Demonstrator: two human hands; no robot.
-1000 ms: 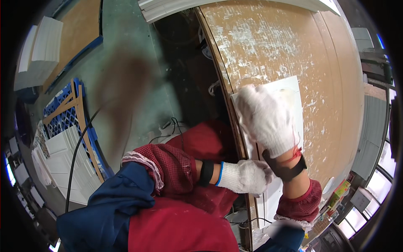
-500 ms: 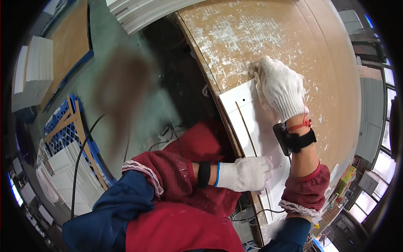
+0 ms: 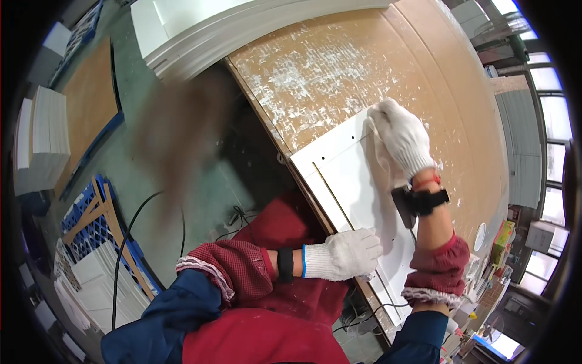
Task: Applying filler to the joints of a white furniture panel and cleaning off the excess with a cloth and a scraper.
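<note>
A long white panel [image 3: 339,176] with a thin groove and small dark holes lies along the left edge of the worktable. My right hand [image 3: 401,134], in a white knit glove, is closed on a pale cloth [image 3: 381,155] at the panel's far right corner. The cloth hangs down against the panel's surface. Lower down, my left hand [image 3: 348,253], also gloved, rests across the panel's near-left edge. Its fingers lie stretched over the surface, close together, with nothing seen in them.
A stack of white panels [image 3: 200,36] stands at the table's far left. The brown worktable [image 3: 448,121] is smeared with white flakes. On the floor at left are a blue pallet [image 3: 130,236] with boards and another white stack [image 3: 48,133]. Black cables [image 3: 124,242] hang beside my left arm. A brown blur covers part of the floor.
The view has shifted. My right hand, with the cloth, has moved right relative to the panel, uncovering more of its far end and a second hole. My left hand stays on the panel's edge.
</note>
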